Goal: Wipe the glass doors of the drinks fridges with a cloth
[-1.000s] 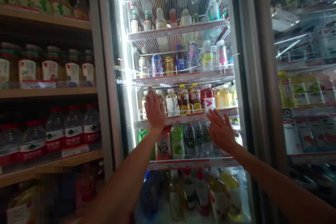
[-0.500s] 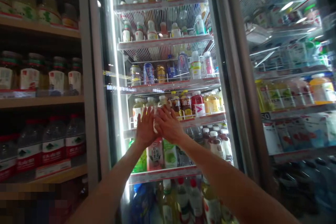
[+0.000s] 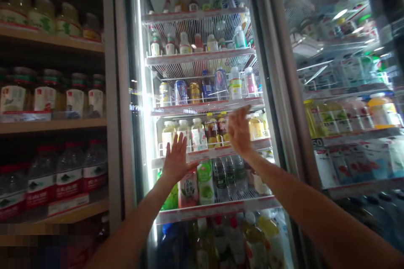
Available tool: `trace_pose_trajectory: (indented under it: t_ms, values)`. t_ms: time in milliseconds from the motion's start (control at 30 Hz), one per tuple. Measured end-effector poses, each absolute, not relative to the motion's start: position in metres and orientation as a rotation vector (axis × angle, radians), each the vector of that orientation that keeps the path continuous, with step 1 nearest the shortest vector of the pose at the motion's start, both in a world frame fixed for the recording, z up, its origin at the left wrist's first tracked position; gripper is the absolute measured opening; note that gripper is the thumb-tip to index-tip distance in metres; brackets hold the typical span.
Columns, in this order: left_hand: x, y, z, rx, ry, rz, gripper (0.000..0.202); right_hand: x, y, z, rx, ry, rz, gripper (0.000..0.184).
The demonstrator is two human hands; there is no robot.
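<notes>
A lit drinks fridge (image 3: 132, 92) stands in front of me with wire shelves full of bottles and cans. My left hand (image 3: 176, 159) is raised with fingers spread in front of the pale bottles (image 3: 183, 132) at the left of the third shelf. My right hand (image 3: 239, 132) is up and flat, fingers together and stretched out, in front of the dark and red bottles (image 3: 214, 128) on the same shelf. Neither hand holds anything. I cannot tell whether the palms touch glass or the fridge door is open.
Wooden shelves (image 3: 53, 124) at the left carry jars (image 3: 44, 94) and water bottles with red labels (image 3: 69, 172). A second fridge with a reflecting glass door (image 3: 347, 92) stands at the right. Green and pink bottles (image 3: 205, 178) fill the shelf below my hands.
My two hands were together at the left of the third shelf half a second ago. The right hand has now moved right and up, while the left hand stays near the same spot.
</notes>
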State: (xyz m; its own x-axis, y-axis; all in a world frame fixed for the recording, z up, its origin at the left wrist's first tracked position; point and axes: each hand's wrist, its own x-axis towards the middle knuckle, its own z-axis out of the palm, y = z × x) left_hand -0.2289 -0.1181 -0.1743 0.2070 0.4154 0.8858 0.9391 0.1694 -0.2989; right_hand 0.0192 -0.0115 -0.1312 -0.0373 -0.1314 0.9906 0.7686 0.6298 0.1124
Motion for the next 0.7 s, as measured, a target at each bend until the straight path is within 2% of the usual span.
trace_pose_trajectory:
  t_ms: [133, 300, 367, 533, 700]
  values:
    - [-0.227, -0.121, -0.175, -1.41, -1.387, -0.623, 0.098, 0.004, -0.015, -0.138, -0.266, -1.794, -1.024, 0.041]
    - [-0.223, -0.121, -0.174, -1.444, -1.444, -0.639, 0.099, 0.068, 0.014, -0.117, -0.575, -1.303, -0.719, 0.047]
    - [-0.222, -0.121, -0.174, -1.447, -1.465, -0.65, 0.1, 0.064, 0.012, -0.117, -0.584, -1.26, -0.707, 0.049]
    - [-0.223, -0.123, -0.175, -1.453, -1.445, -0.665, 0.097, 0.044, -0.001, -0.143, -0.344, -1.746, -0.975, 0.043]
    - [-0.222, -0.122, -0.178, -1.452, -1.419, -0.687, 0.09, 0.081, 0.011, -0.158, -0.641, -1.269, -0.768, 0.048]
